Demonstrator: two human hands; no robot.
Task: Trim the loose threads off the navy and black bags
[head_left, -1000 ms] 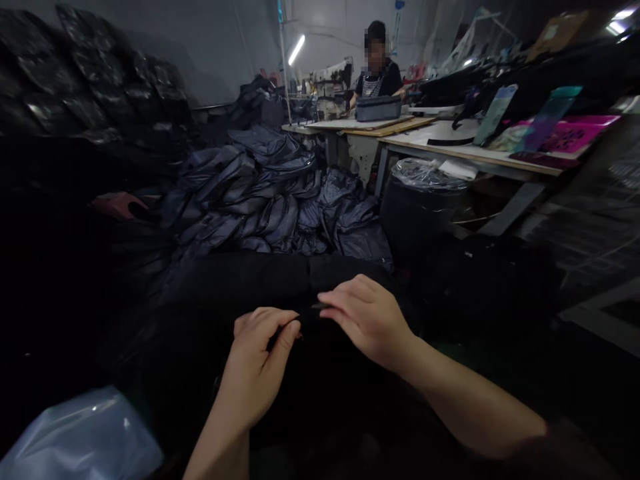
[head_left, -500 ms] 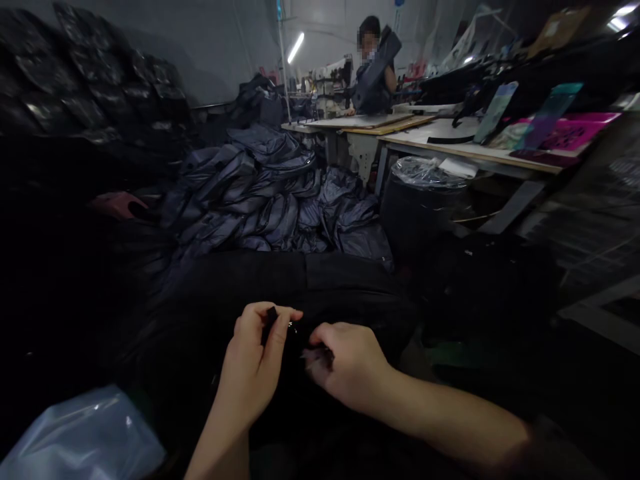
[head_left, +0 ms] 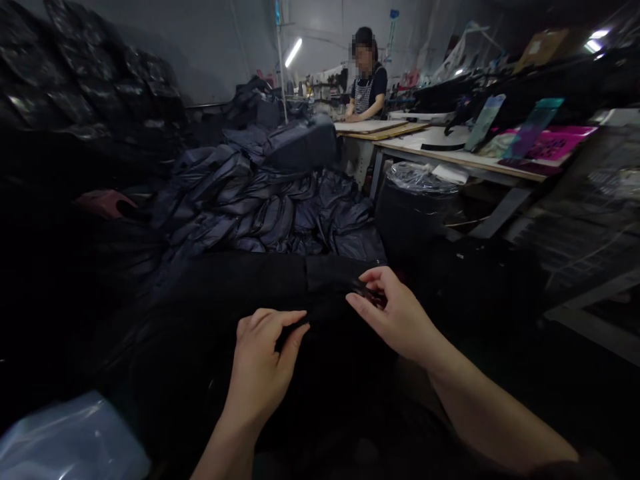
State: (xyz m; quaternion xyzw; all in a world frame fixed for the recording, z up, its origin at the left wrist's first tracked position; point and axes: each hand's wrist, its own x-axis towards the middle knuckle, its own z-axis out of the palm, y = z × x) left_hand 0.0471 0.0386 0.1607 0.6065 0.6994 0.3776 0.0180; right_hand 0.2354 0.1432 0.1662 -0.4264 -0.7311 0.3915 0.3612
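Note:
My left hand [head_left: 267, 353] is pinched, thumb and index tips together on the black fabric [head_left: 240, 280] spread in front of me. The fabric is so dark that its folds and edges barely show. To the right and a little farther away is my right hand [head_left: 395, 313], its fingers curled. A small dark item with a reddish glint sits inside that hand, mostly hidden by the fingers. Beyond the black fabric lies a heap of dark blue-grey bags [head_left: 270, 207].
Clear plastic lines a dark bin [head_left: 415, 207] beside the worktable [head_left: 450, 143], which holds a pink basket [head_left: 555, 143]. A co-worker [head_left: 367, 87] stands behind it. Light blue plastic [head_left: 75, 440] lies at lower left, and wrapped black packs [head_left: 90, 73] are stacked at upper left.
My right hand has moved up and right, away from my left hand. A dark bag that the co-worker held is out of their hands, and a bulky bag now lies on the heap.

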